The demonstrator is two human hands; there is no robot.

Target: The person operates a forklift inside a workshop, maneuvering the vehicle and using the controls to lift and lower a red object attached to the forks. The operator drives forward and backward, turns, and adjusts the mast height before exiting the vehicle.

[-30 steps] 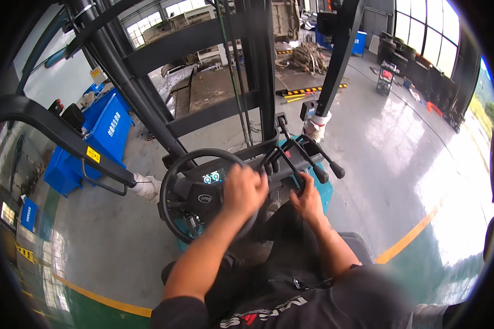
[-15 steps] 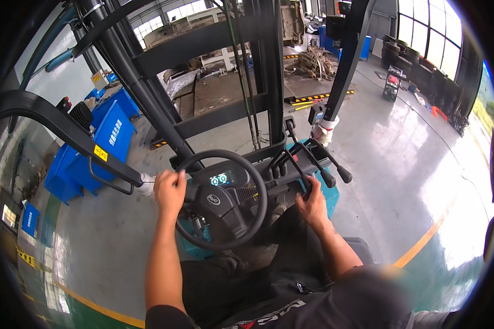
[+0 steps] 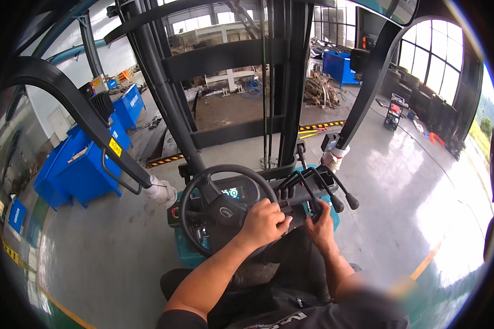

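Head view, steering wheel (image 3: 225, 213): sitting left of the console (image 3: 325, 174).
Left hand (image 3: 265, 223): I'm seeing fingers gripping the wheel's lower right, just shifted from its left; steering is probably continuing.
Right hand (image 3: 322, 223): fingers wrapping a lever (image 3: 307, 189).
Room: floor (image 3: 389, 203) is stretching beyond the console's right edge.

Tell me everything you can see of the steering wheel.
The steering wheel is black and plastic-looking: a slim round rim, spokes, and a broad hub bearing a pale oval emblem. It sits ahead of the person, left of the levers, its face tilted up toward them. A lit display shows through its upper part. The left hand is curled over the rim's right side, hiding some of it.
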